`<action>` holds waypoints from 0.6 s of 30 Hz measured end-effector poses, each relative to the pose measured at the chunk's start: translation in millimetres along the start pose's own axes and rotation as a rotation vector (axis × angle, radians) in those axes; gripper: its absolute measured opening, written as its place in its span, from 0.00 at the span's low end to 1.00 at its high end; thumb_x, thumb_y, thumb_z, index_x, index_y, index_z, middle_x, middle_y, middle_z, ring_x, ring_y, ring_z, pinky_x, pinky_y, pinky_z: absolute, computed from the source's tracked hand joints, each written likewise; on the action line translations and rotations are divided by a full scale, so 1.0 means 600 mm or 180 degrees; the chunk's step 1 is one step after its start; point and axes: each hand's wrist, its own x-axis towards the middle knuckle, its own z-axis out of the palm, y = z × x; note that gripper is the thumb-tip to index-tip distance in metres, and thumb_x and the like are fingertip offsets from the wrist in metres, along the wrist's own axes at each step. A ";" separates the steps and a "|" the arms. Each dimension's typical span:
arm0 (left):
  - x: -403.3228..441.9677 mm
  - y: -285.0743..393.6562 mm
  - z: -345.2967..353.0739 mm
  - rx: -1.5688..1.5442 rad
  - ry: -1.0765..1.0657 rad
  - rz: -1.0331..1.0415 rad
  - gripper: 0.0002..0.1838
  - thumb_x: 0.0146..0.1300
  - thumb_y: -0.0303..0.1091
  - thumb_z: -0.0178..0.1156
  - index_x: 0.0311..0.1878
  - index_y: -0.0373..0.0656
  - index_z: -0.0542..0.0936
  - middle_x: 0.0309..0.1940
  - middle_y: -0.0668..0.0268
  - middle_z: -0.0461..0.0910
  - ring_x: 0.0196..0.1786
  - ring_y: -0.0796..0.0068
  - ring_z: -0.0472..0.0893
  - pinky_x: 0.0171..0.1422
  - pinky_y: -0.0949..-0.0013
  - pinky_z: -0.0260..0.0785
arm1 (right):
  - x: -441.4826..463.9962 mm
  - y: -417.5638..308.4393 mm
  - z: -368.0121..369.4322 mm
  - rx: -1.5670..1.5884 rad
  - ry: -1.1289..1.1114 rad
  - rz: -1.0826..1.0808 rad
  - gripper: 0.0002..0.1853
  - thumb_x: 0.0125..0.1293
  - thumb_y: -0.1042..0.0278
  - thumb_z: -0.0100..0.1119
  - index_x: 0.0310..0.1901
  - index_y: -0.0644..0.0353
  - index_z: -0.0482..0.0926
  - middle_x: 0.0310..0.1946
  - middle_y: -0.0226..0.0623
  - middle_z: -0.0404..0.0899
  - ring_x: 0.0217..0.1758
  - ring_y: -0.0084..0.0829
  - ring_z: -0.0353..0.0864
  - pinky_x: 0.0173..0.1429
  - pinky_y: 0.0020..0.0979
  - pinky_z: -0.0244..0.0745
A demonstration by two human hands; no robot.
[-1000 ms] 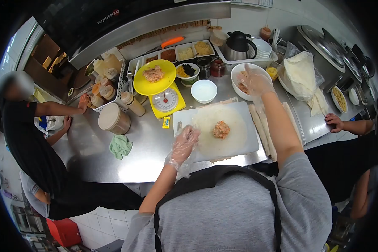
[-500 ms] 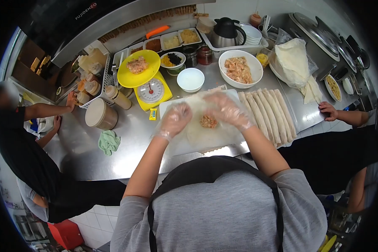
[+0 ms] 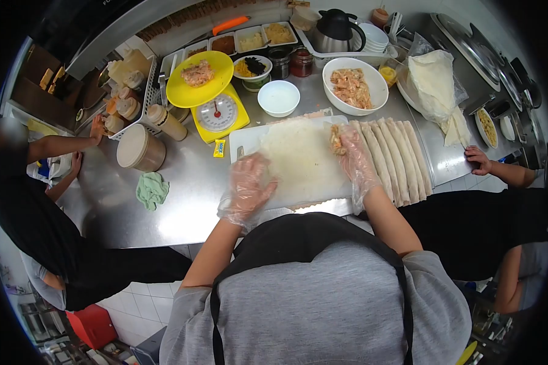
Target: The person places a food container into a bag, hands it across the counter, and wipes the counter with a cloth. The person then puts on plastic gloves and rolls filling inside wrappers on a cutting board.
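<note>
A clump of minced meat filling (image 3: 336, 140) is held in my right hand (image 3: 358, 159), over the right side of a thin pale wrapper sheet (image 3: 298, 158). The sheet lies flat on a white cutting board (image 3: 240, 139). By the sheet's left edge, my left hand (image 3: 249, 185) is open and holds nothing, its thumb stretched out. Clear plastic gloves cover both hands. Several long pale rolls (image 3: 391, 161) lie side by side just right of my right hand. Behind the board stand a white bowl of meat filling (image 3: 354, 88) and a small white bowl (image 3: 278, 98).
Left of the board stand a yellow scale (image 3: 223, 115) with meat on its plate, a lidded tub (image 3: 141, 149), a squeeze bottle (image 3: 167, 121) and a green cloth (image 3: 153, 190). More wrapper sheets (image 3: 432, 82) sit at right. A person's hand (image 3: 478, 160) rests on the right counter; another person stands at left.
The filling has gone from the sheet's middle into my right hand, which moved right. My left hand has come down toward me. The view has shifted slightly.
</note>
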 end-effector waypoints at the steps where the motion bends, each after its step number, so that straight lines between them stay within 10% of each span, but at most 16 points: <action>1: 0.014 0.011 0.002 0.0000 0.0004 -0.0006 0.15 0.48 0.38 0.64 0.41 0.47 0.78 0.45 0.58 0.77 0.47 0.55 0.75 0.52 0.53 0.64 | -0.002 -0.002 0.003 -0.0005 -0.0003 0.0004 0.20 0.62 0.70 0.61 0.55 0.56 0.69 0.52 0.35 0.71 0.58 0.28 0.70 0.59 0.32 0.69; 4: 0.036 0.021 0.016 0.0012 -0.0526 0.1050 0.17 0.51 0.41 0.63 0.45 0.49 0.78 0.46 0.60 0.77 0.49 0.57 0.74 0.53 0.53 0.62 | -0.006 0.000 0.014 0.0236 0.0155 0.0102 0.21 0.60 0.70 0.62 0.55 0.56 0.70 0.55 0.35 0.70 0.61 0.29 0.68 0.63 0.36 0.66; 6: 0.023 0.003 0.042 0.0519 -0.1452 0.0454 0.15 0.53 0.41 0.62 0.44 0.50 0.78 0.46 0.61 0.77 0.49 0.59 0.75 0.52 0.55 0.62 | -0.002 0.012 0.015 -0.1595 -0.0358 -0.0389 0.23 0.61 0.67 0.62 0.58 0.54 0.69 0.59 0.34 0.69 0.63 0.32 0.66 0.68 0.39 0.61; 12: -0.016 -0.054 0.009 0.0609 -0.1110 0.0215 0.16 0.50 0.41 0.63 0.42 0.49 0.79 0.42 0.61 0.78 0.43 0.59 0.77 0.46 0.57 0.65 | -0.055 0.026 0.049 -0.5053 -0.2463 -0.1666 0.27 0.62 0.59 0.60 0.63 0.51 0.67 0.62 0.37 0.67 0.65 0.35 0.64 0.70 0.36 0.57; 16: 0.002 -0.037 -0.008 0.0944 -0.1567 -0.0385 0.15 0.49 0.39 0.64 0.41 0.48 0.79 0.41 0.61 0.78 0.44 0.58 0.76 0.46 0.57 0.65 | -0.057 -0.027 0.066 -0.3539 -0.1652 -0.1211 0.22 0.61 0.62 0.62 0.57 0.53 0.74 0.57 0.35 0.72 0.64 0.36 0.66 0.70 0.37 0.58; 18: 0.016 -0.014 -0.001 0.0144 -0.0623 -0.0109 0.12 0.50 0.34 0.64 0.39 0.46 0.78 0.39 0.61 0.78 0.43 0.57 0.76 0.48 0.57 0.66 | -0.025 -0.023 0.030 -0.3437 -0.1342 -0.0991 0.16 0.58 0.68 0.63 0.49 0.54 0.78 0.50 0.35 0.75 0.58 0.37 0.71 0.67 0.38 0.62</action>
